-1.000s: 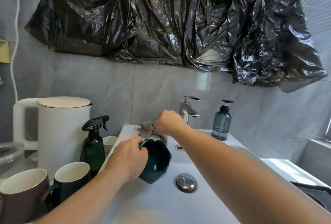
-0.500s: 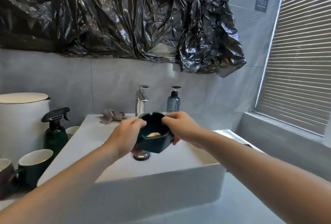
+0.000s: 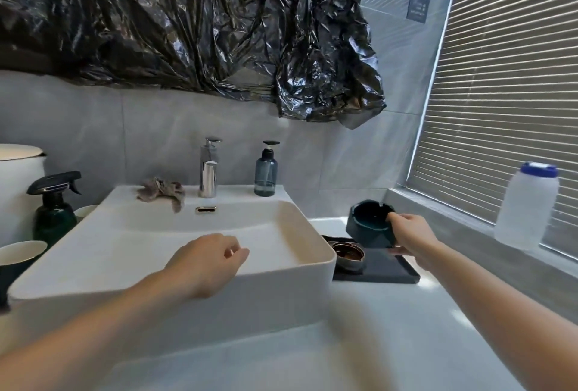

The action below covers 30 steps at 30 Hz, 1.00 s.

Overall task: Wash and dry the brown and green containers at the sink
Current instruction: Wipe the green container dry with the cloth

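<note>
Green container (image 3: 370, 224): held in the right hand (image 3: 409, 235) to the right of the sink (image 3: 175, 268), above the far part of a dark tray (image 3: 384, 268) on the counter (image 3: 391, 328). The fingers curl over its right rim and the thumb lies below its side wall; the container is tilted, with its opening facing up and toward the left. Whether its base touches the tray cannot be determined.

Brown container (image 3: 347, 255): rests upright on the left end of the tray, just beside the outer right wall of the sink and near the green container, lower and to its left.

Left hand (image 3: 208, 260): hovers over the near rim of the sink, palm down, fingers loosely curled, holding nothing.

Sink area: a chrome faucet (image 3: 209, 171) stands at the far centre of the ledge. A crumpled grey cloth (image 3: 161, 191) lies to its left, one corner hanging into the basin. A blue-grey soap dispenser (image 3: 266, 173) stands to the right of the faucet.

Left of the sink: a dark green spray bottle (image 3: 54, 207) and a white-lined mug (image 3: 18, 257).

Right side: a white plastic jar (image 3: 527, 207) with a blue lid stands on the window ledge, well apart from the tray. Black plastic sheeting (image 3: 187, 21) covers the wall above the sink.
</note>
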### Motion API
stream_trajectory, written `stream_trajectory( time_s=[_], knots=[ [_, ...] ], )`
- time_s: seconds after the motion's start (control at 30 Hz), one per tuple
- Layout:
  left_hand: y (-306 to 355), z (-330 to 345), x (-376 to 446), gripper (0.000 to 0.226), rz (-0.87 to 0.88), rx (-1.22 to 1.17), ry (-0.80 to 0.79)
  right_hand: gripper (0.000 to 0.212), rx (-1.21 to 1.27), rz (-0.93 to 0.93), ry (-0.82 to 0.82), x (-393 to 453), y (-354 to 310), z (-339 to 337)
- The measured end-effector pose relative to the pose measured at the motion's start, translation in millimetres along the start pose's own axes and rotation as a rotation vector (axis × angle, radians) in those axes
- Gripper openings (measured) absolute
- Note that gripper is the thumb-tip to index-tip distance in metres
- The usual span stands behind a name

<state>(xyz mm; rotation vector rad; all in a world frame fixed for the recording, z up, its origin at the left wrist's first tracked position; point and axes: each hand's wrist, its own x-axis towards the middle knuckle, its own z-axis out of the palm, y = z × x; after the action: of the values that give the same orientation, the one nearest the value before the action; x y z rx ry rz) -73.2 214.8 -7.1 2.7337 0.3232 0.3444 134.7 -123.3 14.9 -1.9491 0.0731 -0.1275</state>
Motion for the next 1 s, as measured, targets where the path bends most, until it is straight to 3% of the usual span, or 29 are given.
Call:
stream_trajectory(
  time_s=[0.37, 0.9, 1.0],
  knots=[
    [-9, 19, 12, 0.04, -0.047, -0.045, -0.001, 0.034, -0.199, 0.249, 0.142, 57, 57, -8],
    [-8, 16, 12, 0.04, -0.054, -0.042, -0.013, 0.017, -0.223, 0.259, 0.118, 66, 79, 18],
    [-7, 16, 11, 0.036, -0.065, -0.049, -0.01, 0.024, -0.268, 0.247, 0.115, 61, 78, 16]
  ],
)
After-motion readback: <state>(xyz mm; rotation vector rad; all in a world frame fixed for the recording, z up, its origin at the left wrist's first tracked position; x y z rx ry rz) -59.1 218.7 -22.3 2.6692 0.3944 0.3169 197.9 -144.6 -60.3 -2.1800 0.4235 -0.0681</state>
